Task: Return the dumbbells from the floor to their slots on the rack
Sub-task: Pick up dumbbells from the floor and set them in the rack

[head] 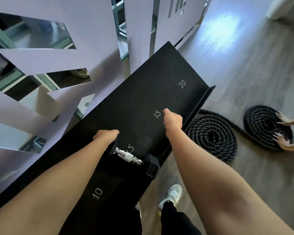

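A black rack shelf (pixel 143 92) runs diagonally, marked 10, 15, 15 and 20 in white. One dumbbell (pixel 128 156), with a chrome handle and black hex heads, lies across the shelf at the nearer 15 mark. My left hand (pixel 105 134) is curled down over its far head, fingers hidden behind the hand. The near head (pixel 152 167) sits at the shelf's front lip. My right hand (pixel 172 118) hovers as a closed fist beside the farther 15 mark, with nothing visible in it. No other dumbbell shows.
Two coiled black battle ropes lie on the wood floor to the right, one (pixel 212 134) beside the rack and one (pixel 265 126) farther off with another person's hands (pixel 282 133) on it. A lilac wall with mirrored cutouts (pixel 41 34) backs the rack. My shoe (pixel 171 195) is below.
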{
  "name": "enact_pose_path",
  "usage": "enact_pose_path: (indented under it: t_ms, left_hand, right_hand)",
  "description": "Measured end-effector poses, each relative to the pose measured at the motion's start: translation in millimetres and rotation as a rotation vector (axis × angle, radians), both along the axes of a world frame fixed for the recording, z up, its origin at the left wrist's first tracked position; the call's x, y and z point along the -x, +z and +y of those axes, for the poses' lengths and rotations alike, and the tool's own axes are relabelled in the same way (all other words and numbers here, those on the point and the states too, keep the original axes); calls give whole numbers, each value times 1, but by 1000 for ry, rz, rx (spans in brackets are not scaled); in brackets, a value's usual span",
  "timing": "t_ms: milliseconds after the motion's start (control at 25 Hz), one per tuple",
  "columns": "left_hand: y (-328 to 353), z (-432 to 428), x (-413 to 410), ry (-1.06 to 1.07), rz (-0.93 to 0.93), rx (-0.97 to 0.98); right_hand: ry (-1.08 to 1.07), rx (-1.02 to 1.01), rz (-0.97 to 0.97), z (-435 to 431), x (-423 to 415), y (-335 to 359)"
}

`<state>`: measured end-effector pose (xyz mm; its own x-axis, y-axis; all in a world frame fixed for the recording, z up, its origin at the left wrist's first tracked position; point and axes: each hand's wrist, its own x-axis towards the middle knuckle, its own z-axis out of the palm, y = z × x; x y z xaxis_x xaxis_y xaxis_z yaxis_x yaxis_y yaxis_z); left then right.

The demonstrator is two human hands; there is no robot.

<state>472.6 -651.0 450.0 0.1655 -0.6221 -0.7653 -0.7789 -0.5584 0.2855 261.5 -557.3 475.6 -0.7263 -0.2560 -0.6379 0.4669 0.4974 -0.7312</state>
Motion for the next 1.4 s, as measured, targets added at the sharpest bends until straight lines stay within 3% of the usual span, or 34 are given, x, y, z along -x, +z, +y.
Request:
enact_pose_path:
  t_ms: [120, 240, 400, 560, 800, 960, 1080, 1400]
  left_hand:
    - [24, 5, 37, -29, 48, 157]
    - [61, 26, 102, -39, 379, 272]
    - [115, 105, 193, -292, 744, 234]
    - [149, 217, 260, -544, 899, 230]
    - [156, 476, 310, -1244, 959, 433]
    - [143, 645, 322, -1596, 977, 485]
    - [131, 746, 320, -1725, 950, 436]
    - [67, 904, 373, -1817, 803, 160]
  right_hand:
    - [-70, 58, 60, 24, 17, 23]
    - [-150, 84, 135, 62, 40, 49]
    - [-276, 97, 297, 156, 89, 95]
    - [-410, 51, 556, 303, 123, 132]
    - [-444, -281, 831, 600, 98, 128]
    - [-514, -546, 723, 770, 58, 109]
    - [-566, -654, 589, 869, 32, 93]
    - [-769, -623, 317, 1001, 44, 36]
